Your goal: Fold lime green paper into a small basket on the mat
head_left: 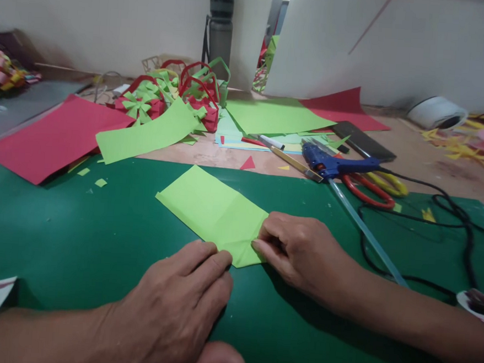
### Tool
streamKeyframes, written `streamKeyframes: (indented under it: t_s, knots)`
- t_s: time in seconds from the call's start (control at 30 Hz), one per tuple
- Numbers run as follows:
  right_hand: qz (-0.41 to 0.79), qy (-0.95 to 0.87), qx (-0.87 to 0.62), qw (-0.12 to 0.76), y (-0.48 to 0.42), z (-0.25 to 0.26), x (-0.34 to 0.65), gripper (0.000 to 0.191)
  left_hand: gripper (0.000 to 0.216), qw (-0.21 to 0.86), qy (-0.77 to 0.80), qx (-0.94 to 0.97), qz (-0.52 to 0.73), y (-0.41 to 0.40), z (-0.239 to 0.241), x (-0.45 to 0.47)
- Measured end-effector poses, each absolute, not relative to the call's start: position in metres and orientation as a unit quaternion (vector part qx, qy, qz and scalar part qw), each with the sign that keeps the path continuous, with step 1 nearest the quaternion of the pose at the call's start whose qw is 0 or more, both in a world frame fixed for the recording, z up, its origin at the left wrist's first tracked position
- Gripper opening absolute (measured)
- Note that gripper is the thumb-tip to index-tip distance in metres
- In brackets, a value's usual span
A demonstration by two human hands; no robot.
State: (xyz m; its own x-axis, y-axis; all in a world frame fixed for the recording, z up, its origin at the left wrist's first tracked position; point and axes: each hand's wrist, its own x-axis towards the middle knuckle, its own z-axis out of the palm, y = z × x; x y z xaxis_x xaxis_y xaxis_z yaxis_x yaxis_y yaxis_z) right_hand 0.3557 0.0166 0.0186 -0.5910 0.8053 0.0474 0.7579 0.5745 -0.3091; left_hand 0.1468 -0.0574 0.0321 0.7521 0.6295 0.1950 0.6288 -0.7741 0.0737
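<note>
A light green sheet of paper (217, 204) lies on the green mat, with creases across it and a narrow folded strip along its near edge. My right hand (303, 249) pinches its right corner between thumb and bent fingers, lifting that part slightly. At the near edge, the fingertips of my left hand (179, 304) press down on the paper. The left thumb is stretched out, apart from the fingers, over the mat. Part of the paper's right end is hidden behind the right hand.
Beyond the mat (98, 227) lie a blue glue gun (330, 163), red-handled scissors (368, 190), a box cutter (295, 162) and red paper (58, 138). Small red and green paper baskets (200, 98) stand near a dark bottle (219, 36). A black cord (465, 241) runs along the right.
</note>
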Motion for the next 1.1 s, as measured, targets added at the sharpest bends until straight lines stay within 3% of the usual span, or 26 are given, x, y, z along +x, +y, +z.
streamKeyframes:
  t_s: [0.23, 0.67, 1.1]
  knots:
    - [0.131, -0.877, -0.454, 0.083, 0.014, 0.023, 0.354, 0.019, 0.081, 0.051, 0.346, 0.936, 0.046, -0.051, 0.028, 0.148]
    - [0.122, -0.879, -0.449, 0.1, 0.015, 0.018, 0.354, 0.021, 0.072, 0.108, 0.353, 0.929, 0.011, -0.056, 0.024, 0.149]
    - [0.125, -0.885, -0.435, 0.113, 0.012, 0.015, 0.357, 0.022, 0.076, 0.032, 0.349, 0.936, 0.03, -0.055, 0.019, 0.149]
